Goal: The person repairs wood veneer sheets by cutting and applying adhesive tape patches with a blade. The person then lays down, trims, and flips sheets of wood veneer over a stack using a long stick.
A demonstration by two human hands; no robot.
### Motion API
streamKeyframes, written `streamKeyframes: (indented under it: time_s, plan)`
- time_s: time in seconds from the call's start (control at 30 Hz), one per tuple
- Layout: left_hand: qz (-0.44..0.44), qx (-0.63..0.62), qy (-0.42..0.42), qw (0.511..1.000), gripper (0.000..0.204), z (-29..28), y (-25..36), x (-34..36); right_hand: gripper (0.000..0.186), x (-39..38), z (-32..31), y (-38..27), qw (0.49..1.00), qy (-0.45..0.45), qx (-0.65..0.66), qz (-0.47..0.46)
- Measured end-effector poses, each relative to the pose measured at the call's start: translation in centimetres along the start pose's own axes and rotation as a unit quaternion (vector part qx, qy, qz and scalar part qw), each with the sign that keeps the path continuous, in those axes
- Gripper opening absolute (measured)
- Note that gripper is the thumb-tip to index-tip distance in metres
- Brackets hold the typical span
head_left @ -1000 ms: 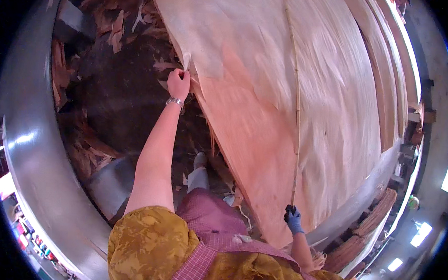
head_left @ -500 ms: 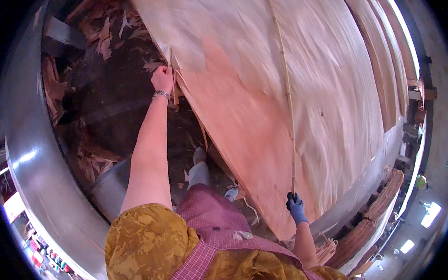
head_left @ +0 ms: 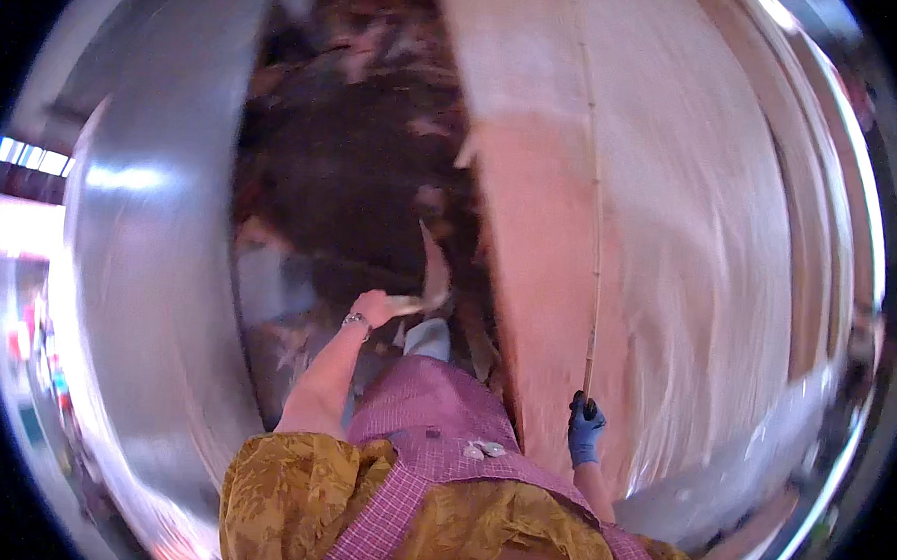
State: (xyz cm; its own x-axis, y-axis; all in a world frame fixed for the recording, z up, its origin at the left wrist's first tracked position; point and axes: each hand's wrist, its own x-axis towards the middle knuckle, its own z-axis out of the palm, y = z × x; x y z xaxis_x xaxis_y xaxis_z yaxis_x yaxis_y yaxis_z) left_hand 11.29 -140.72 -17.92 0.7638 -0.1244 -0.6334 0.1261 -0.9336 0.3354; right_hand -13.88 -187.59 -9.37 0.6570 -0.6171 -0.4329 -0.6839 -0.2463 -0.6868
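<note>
My left hand (head_left: 372, 308), bare with a bracelet at the wrist, is closed on one end of a torn veneer strip (head_left: 435, 272). The strip looks pale near the fingers and reddish where it curves up; motion blurs it. My right hand (head_left: 586, 426), in a blue and dark glove, grips the near end of a long thin bamboo stick (head_left: 596, 271). That stick runs away from me over a broad stack of wood veneer sheets (head_left: 690, 261), pale with a reddish patch (head_left: 546, 234) along the left side.
To the left stands a long smooth grey metal surface (head_left: 160, 227). Between it and the veneer lies a dark floor (head_left: 343, 165) strewn with scraps. A grey block-like shape (head_left: 273, 282) sits beside the metal, and another grey surface (head_left: 719, 502) is at the near right.
My left hand has left the veneer edge and come back toward me with the strip. The view has turned, so the veneer edge stands more upright. My right hand keeps hold of the stick.
</note>
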Motion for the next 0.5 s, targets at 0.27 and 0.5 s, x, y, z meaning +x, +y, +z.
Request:
streamKeyframes:
  time_s: [0.27, 0.5]
  plan:
    - [-0.073, -0.647, 0.257, 0.714, 0.026, -0.6, -3.3, -27.1, 0.031, -3.6, 4.8, -2.2, 0.960, -0.221, 0.159, -0.060]
    - [-0.255, -0.382, 0.549, 0.699, 0.053, 0.3, -21.5, -46.6, 0.039, -13.8, 9.3, -3.3, 0.943, -0.296, 0.136, -0.071]
